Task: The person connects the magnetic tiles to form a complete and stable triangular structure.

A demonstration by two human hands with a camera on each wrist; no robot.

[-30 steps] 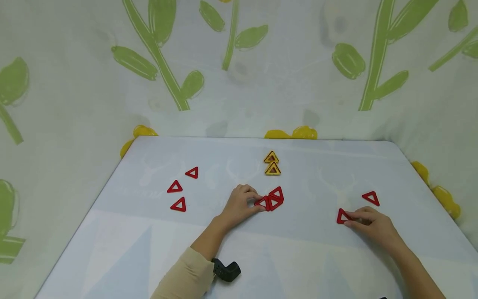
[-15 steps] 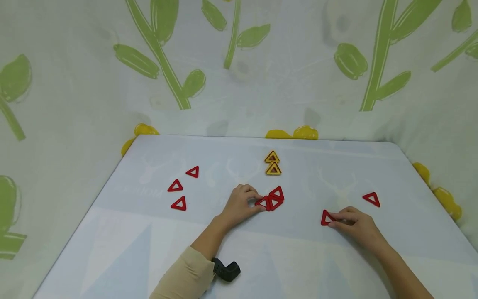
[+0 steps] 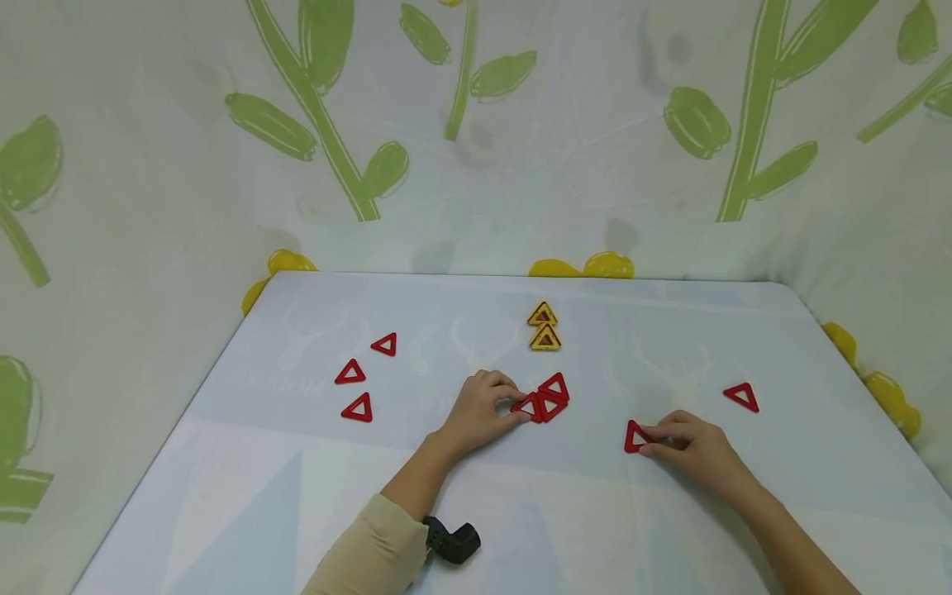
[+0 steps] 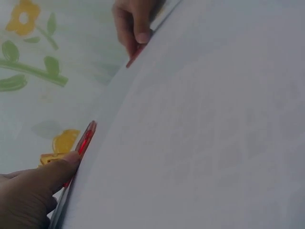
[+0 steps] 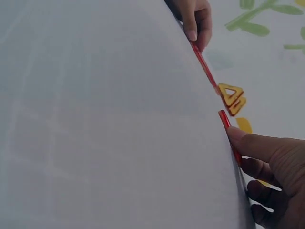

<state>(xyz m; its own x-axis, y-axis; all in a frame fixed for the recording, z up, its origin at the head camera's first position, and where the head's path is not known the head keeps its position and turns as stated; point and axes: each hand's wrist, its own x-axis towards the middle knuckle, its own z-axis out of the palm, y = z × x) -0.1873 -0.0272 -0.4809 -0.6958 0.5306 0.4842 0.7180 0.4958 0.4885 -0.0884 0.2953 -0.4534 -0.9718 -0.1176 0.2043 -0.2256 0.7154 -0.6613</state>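
With thumb and fingers, my left hand [image 3: 479,415] pinches the leftmost of three red triangle frames [image 3: 540,405] lying edge to edge on the table. My right hand [image 3: 695,450] holds another hollow red triangle [image 3: 630,438] by its right side, to the right of that group and apart from it. In the right wrist view this red triangle [image 5: 225,120] is seen edge-on between thumb and fingers. The left wrist view shows the left thumb on a red piece [image 4: 86,140]. Two yellow triangles [image 3: 545,346] stand one behind the other beyond the group.
Several loose red triangles [image 3: 368,407] lie on the left of the white table [image 3: 297,496]. One more red triangle [image 3: 750,398] lies to the right. A black bent device [image 3: 455,544] sits at the left sleeve cuff. Behind the table hangs a leaf-patterned cloth [image 3: 521,190].
My right hand has slid leftward across the table with its red triangle, closer to the joined group. The left hand has stayed on its piece.
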